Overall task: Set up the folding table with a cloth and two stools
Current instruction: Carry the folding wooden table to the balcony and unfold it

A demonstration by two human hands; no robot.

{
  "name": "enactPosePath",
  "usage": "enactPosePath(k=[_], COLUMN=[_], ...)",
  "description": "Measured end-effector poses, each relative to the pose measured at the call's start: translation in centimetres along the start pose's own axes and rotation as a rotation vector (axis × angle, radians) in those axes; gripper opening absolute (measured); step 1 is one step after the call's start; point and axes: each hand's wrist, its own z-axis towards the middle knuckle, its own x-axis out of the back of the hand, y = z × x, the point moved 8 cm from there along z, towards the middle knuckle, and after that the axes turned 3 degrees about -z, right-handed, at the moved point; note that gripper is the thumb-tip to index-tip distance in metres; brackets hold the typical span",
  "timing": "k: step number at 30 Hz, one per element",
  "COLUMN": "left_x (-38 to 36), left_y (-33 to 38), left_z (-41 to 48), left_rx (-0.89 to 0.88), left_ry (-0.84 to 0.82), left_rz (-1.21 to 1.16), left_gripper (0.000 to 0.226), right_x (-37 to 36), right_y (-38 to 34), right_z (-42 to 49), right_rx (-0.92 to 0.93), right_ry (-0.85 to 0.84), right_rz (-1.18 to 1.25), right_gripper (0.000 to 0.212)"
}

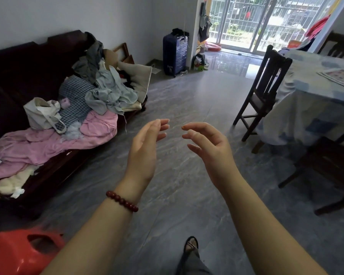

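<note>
Both hands (pixel 179 149) empty — white bag (pixel 42 114) holds cloth.

We counted two hands, a left hand (pixel 145 147) and a right hand (pixel 211 147), both empty with fingers spread, and one bead bracelet (pixel 122 201) on the left wrist. We saw one red plastic stool (pixel 18 253) at the lower left corner, one dark sofa (pixel 18 76), one white tote bag (pixel 42 114), one navy suitcase (pixel 175 54), one covered table (pixel 314 100), three dark wooden chairs (pixel 264 92), and one sandalled foot (pixel 191 245).
</note>
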Motion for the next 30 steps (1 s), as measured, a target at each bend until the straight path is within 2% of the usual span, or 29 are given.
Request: enactPosePath(k=[7, 16, 30], left_x=[-3.8, -14.2, -21.6], left_y=[-1.3, -1.0, -5.2], left_z=[9.5, 23.4, 37.7], left_rx=[0.011, -0.02, 0.045], left_ry=[-0.045, -0.142, -0.13], left_rz=[0.021, 0.038, 0.038], left_gripper=[0.037, 0.029, 0.029], right_x=[3.0, 10.8, 19.7], right_y=[2.3, 2.3, 6.6], right_z=[9.3, 23.4, 36.4], right_rx=[0.003, 0.074, 0.009], right_ry=[0.058, 0.081, 0.23], right_rz=[0.016, 0.006, -0.031], right_gripper=[0.012, 0.011, 0.011])
